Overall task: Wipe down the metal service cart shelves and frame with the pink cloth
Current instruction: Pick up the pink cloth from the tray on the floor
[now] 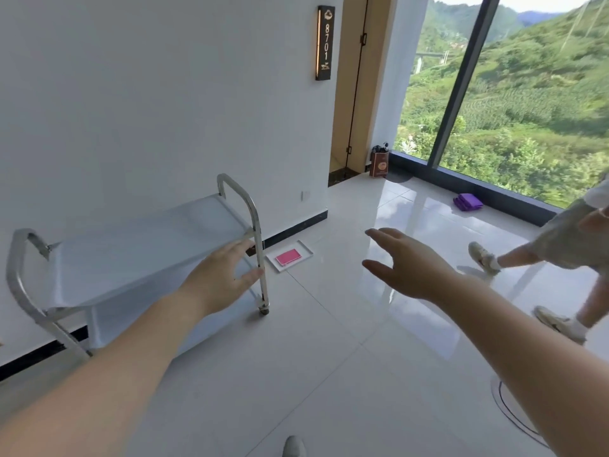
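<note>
While both bare arms reach out over the glossy white tiled floor (329, 357), neither hand holds a thing: the left hand (224, 278) hangs in front of the near upright of one shiny metal service cart (138, 258), fingers (252, 275) spread and relaxed, and whether they touch the post cannot be told; the right hand (405, 265) floats over bare tile, fingers apart, thumb out to the side, gripping nothing. One cart, then, parked along the white wall, with two flat shelves that can be counted, an upper one and a lower one, and two curved tubular handles, one at each end; a single small caster (263, 311) shows under the near post. One folded pink cloth (288, 257) lies on the floor on one flat white tray (306, 249), just beyond the cart's right end and close to the black skirting, well apart from both hands. Over by the big window sits one folded purple cloth (468, 202) on the tile, and one brown paper bag (379, 163) stands at the corner near the wooden door frame. One dark vertical sign (325, 42) reading 8701 hangs on the wall. On the right edge a second person's two legs in two pale sneakers (482, 257) stand on the tile.
</note>
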`<state>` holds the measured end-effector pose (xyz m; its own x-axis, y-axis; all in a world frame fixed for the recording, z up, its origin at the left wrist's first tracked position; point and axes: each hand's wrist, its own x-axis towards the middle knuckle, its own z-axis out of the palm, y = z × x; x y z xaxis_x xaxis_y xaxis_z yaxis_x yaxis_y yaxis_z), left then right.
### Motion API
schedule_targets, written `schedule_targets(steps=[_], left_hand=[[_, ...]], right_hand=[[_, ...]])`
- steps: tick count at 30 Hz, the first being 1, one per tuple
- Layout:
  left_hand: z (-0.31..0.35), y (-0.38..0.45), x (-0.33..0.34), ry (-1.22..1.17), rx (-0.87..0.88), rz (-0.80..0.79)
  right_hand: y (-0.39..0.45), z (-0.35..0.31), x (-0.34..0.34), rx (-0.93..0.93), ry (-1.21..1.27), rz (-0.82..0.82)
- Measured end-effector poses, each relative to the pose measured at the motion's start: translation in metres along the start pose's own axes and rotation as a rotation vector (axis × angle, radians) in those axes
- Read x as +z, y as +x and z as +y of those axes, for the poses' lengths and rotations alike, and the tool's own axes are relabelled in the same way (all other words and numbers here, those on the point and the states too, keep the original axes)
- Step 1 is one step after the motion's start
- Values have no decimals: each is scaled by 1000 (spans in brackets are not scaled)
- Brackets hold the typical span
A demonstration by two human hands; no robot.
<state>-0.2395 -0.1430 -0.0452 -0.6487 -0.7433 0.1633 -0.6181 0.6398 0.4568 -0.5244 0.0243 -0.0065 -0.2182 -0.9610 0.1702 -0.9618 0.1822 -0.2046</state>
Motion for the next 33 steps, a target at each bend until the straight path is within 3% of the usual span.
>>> schedule_targets(steps=[11,20,33], left_hand=[[-56,205,42,-6,-19,-42],[-68,324,82,-7,-84,-79],[-35,496,164,46,-342,-15]], right_hand=[[208,78,47,-29,-13,-84],[307,176,83,20,14,-156],[514,331,129,-232,87,-308]])
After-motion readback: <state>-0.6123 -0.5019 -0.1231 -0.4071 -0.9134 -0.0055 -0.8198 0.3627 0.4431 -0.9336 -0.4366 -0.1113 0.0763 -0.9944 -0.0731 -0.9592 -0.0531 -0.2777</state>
